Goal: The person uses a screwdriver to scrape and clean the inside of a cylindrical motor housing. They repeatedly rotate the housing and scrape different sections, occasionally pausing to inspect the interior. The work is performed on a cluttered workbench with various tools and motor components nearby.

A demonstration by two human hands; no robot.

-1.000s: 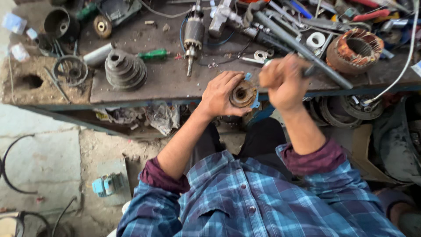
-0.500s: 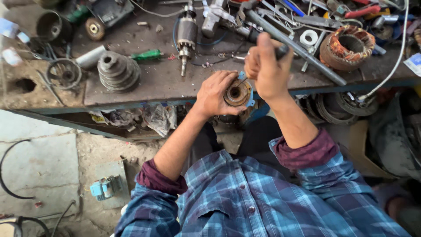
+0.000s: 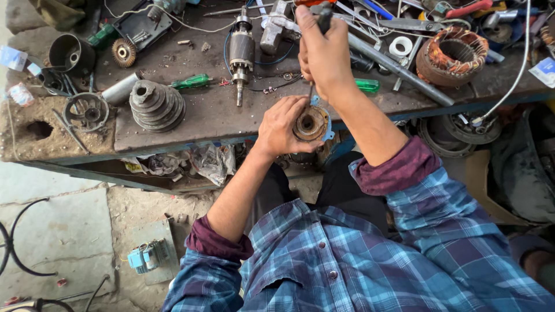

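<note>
- Motor part (image 3: 310,123), round, rusty brown, with a blue piece at its rim: at the near edge of the workbench (image 3: 219,115), cupped in my left hand (image 3: 283,127), fingers curled around its side.
- Right hand (image 3: 322,49): raised above the part, fist wrapped tight on a dark-handled tool (image 3: 324,20); its thin shaft points down to the part's rim.
- Armature (image 3: 240,49) with shaft: lying on the bench, just beyond my left hand.
- Stepped pulley (image 3: 156,105): grey, to the left, well apart from my hands.
- Green-handled screwdriver (image 3: 191,82): between pulley and armature.
- Copper-wound stator (image 3: 452,55): far right of the bench.
</note>
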